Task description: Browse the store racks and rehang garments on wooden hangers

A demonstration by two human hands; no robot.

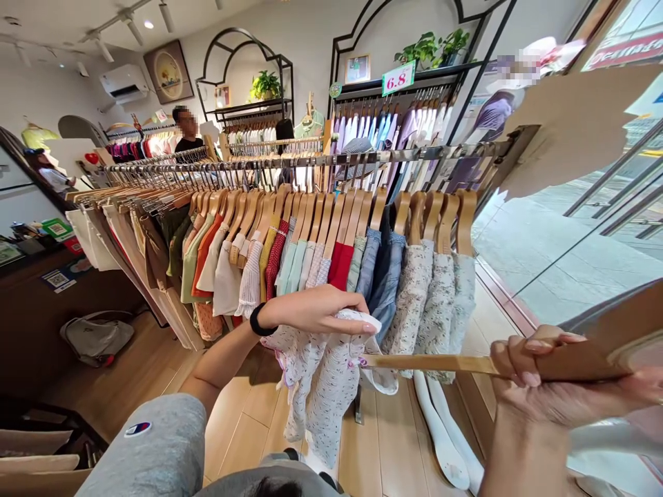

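Observation:
My left hand (318,309), with a black band at the wrist, is closed on the upper edge of a white dress (331,386) with a small dark print and purple trim. The dress hangs down in front of me. My right hand (539,362) grips a wooden hanger (435,362) held out sideways. The tip of one hanger arm reaches the dress near its purple bow, at the opening below my left fingers. I cannot tell how far it goes inside. The hanger's near end is large and blurred at the right edge.
A metal clothes rail (305,163) full of garments on wooden hangers runs across in front. White mannequin legs (440,435) stand on the wooden floor at right, near the glass front (580,228). A grey bag (98,337) lies at left. Another person (187,131) is behind the rail.

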